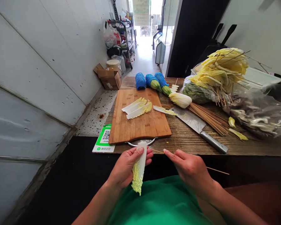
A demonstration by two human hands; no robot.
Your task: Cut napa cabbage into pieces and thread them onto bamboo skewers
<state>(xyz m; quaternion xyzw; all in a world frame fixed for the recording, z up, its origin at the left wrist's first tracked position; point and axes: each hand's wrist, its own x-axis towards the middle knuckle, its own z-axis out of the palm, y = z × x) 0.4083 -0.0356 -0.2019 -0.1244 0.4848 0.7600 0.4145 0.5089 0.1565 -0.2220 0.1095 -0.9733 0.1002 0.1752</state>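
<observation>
My left hand (125, 165) grips a strip of napa cabbage leaf (140, 165), its white stem end up and its frilly yellow-green end hanging down. My right hand (189, 165) is closed around a thin wooden skewer (217, 170), index finger stretched along it. The skewer's front end reaches the leaf's edge by my left fingertips; whether it has gone in, I cannot tell. Just beyond my hands, cut cabbage strips (137, 108) lie on a wooden cutting board (142, 128). Another strip (163, 110) spans the board's right edge and touches the cleaver (189, 120).
Right of the cleaver lies a bundle of skewers (210, 118). A small cabbage (180, 100) and vegetables in blue foam nets (140, 80) sit behind the board. Skewered cabbage leaves (222, 67) are heaped at right, near bagged mushrooms (255, 115). A QR-code card (104, 139) lies front left.
</observation>
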